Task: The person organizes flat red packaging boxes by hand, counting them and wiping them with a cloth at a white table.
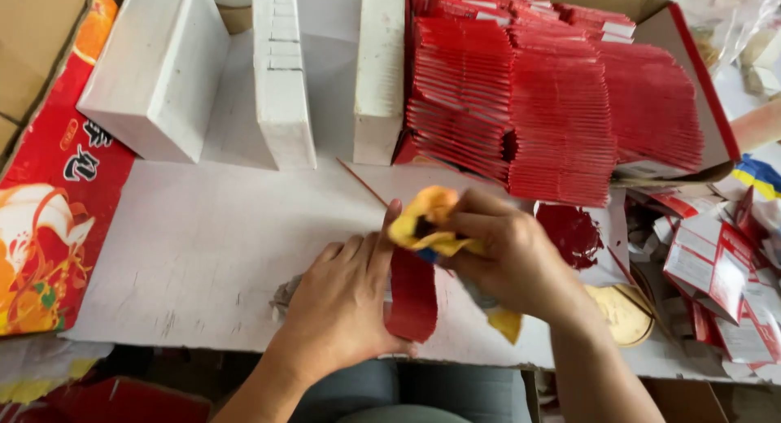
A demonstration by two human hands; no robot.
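Hands meet over the white board (pixel 203 252), your big flat work top, so every place below is told from it. Your left hand (pixel 346 305) lies near the front edge of the board, palm down, with fingers and thumb pressing a small pile of flat red paper pieces (pixel 412 297) against it. Your right hand (pixel 508 260) is just beside it, closed tight around a yellow cloth (pixel 427 220) that touches the top end of the red pile. It looks like the wiping or dabbing step, with the cloth working along the edge of the red pieces. The next move, I think, needs a firm left hand so the pile does not slide, and a light, even rub from the cloth. At the back of the board stand white blocks (pixel 281 73), and to their right lie long rows of stacked red packets (pixel 561 106). Off the right side of the board lies a heap of loose red and white packets (pixel 716 268).
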